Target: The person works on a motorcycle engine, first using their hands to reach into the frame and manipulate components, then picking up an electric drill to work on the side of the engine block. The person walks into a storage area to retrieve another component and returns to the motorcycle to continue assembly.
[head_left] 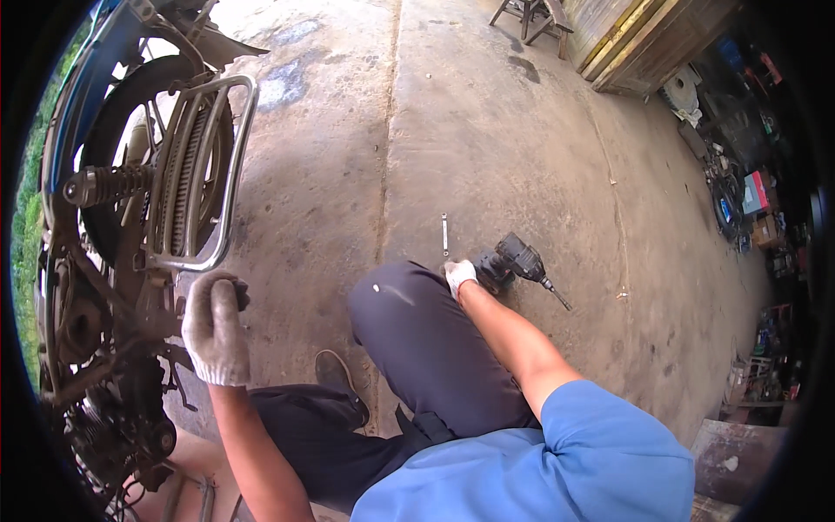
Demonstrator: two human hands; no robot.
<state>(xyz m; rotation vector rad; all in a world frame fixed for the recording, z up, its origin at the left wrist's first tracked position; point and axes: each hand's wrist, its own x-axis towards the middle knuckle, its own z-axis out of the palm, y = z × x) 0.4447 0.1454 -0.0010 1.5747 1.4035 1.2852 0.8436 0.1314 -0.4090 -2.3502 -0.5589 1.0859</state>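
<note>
My left hand (215,335), in a soiled white knit glove, is raised beside the motorcycle (130,322), just under its chromed rack (239,157). Its fingers are curled closed; a dark patch shows at the fingertips, and whether it is a small part or grime is unclear. Past my right knee reaches my right hand (458,275), also gloved, low near the floor. The knee hides part of its fingers. Just beyond it lies a slim silver wrench (445,234) on the concrete. A black cordless power tool (519,259) with a long bit rests to the right of that hand.
The motorcycle's wheel (113,148) and a loose-ended shock absorber (109,184) stand at the left. A wooden stool (539,22) and a wooden cabinet (644,52) are at the far right. Parts and boxes (757,193) crowd the right wall.
</note>
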